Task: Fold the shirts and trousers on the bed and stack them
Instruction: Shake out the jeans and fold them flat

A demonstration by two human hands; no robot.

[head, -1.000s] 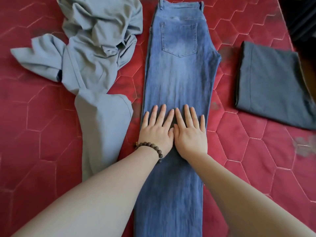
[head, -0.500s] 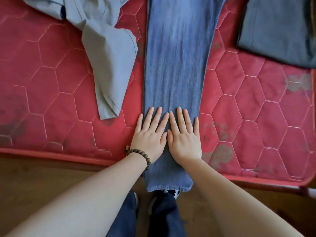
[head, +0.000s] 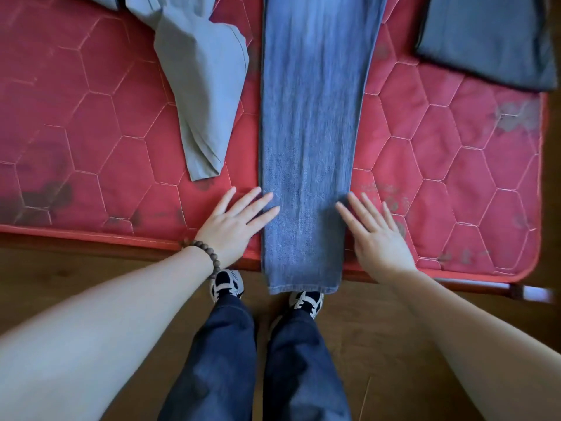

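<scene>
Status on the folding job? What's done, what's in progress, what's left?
Done: one dark grey garment lies folded at the far right of the red mattress.
In hand: the blue jeans lie flat, legs together, hem hanging over the bed edge. The left hand and right hand sit open at either side of them, fingertips at the edges; no fold made yet.
Left: fold the jeans, fold the crumpled light grey garment, then stack.

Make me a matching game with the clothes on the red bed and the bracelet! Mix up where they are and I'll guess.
Things:
1. blue jeans
2. light grey garment
3. dark folded garment
4. bead bracelet

Places:
A. top right corner of the bed
B. on the left wrist
C. hanging over the bed's near edge
D. left of the jeans, unfolded

Pairs: 1-C, 2-D, 3-A, 4-B
</scene>
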